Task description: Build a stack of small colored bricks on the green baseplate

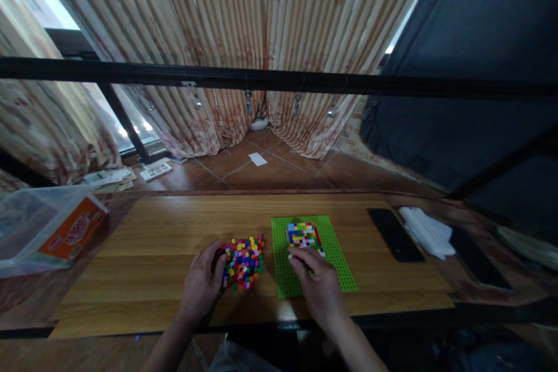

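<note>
A heap of loose, many-coloured toy bricks lies on the wooden table. At its left edge rests my left hand, thumb and fingers apart and curved toward the bricks, with nothing visible between them. To the right of the heap is a green studded baseplate. A block of small coloured bricks stands on its far part, with a red strip along the right side. My right hand is over the plate, its thumb and index finger pinched on a small white brick by the block's near left corner.
A black phone-like slab lies on the table's right side, with a white cloth-like bundle beyond it. A clear plastic bin with an orange label stands at the left. A black bar crosses in front of the curtains.
</note>
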A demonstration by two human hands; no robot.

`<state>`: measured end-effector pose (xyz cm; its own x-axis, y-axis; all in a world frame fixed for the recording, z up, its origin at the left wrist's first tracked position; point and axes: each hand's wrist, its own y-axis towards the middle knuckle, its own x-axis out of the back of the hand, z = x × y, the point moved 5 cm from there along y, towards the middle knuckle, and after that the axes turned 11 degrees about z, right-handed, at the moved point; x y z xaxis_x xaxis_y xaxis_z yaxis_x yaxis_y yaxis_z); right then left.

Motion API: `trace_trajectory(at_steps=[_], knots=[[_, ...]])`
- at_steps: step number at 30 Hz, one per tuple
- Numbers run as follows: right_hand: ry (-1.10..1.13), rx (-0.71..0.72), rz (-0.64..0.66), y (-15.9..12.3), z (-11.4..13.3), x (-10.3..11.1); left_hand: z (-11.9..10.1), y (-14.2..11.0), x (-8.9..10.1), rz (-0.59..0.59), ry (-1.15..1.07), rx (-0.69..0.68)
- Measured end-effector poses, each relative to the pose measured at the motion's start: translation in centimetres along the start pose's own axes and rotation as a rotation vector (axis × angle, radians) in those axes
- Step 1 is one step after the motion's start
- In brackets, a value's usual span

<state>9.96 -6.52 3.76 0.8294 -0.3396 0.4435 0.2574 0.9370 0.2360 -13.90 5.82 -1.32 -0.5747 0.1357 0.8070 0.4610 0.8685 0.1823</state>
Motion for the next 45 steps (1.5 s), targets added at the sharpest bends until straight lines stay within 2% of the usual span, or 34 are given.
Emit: trace_trajectory(at_steps=[4, 7, 11, 15, 27, 45], knots=[[0.099, -0.101, -0.119, 1.9, -3.3, 4.3, 0.1, 0.0, -0.1, 0.000, 0.009, -0.020], [0.105, -0.174, -0.220, 3.3, -6.1, 6.1, 0.2, 0.1, 0.0, -0.003, 0.019, -0.039], [0.193, -0.233, -0.252, 4.9, -8.7, 6.2, 0.3, 0.2, 0.1, -0.002, 0.033, -0.045], [0.260, -0.265, -0.217, 6.0, -9.9, 5.4, 0.2, 0.3, 0.1, 0.003, 0.041, -0.052], [0.496, -0.352, -0.108, 6.5, -11.2, 4.8, 0.0, 0.3, 0.4, -0.017, 0.031, -0.042], [0.379, -0.325, -0.029, 7.3, -10.7, 5.6, -0.1, 0.2, 0.2, -0.013, 0.048, -0.023]])
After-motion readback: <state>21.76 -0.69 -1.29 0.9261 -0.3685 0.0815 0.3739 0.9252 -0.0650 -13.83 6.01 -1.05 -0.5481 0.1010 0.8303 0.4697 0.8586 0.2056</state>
